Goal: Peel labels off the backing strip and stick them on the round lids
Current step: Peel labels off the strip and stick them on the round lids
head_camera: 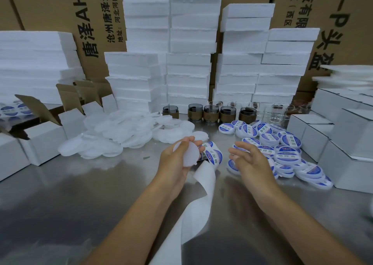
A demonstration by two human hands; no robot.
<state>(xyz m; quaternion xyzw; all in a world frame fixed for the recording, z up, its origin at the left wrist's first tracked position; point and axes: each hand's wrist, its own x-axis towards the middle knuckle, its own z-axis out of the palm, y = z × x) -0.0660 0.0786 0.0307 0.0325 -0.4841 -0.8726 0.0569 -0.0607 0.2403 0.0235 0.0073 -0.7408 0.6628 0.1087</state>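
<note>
My left hand [175,159] grips a plain white round lid [188,153] together with the label strip [212,154], whose blue-and-white labels curl just right of the lid. The empty white backing strip [201,196] trails down toward me over the steel table. My right hand [250,159] hovers to the right with relaxed, spread fingers and holds nothing. A heap of plain white lids [121,135] lies to the left. A heap of labelled lids [282,149] lies to the right, partly behind my right hand.
Dark cups [211,113] and clear glasses [276,111] line the back of the steel table [70,194]. White foam slabs [189,52] stack high behind them. Small white boxes stand at the left [40,139] and right [343,139] edges. Cardboard cartons form the backdrop.
</note>
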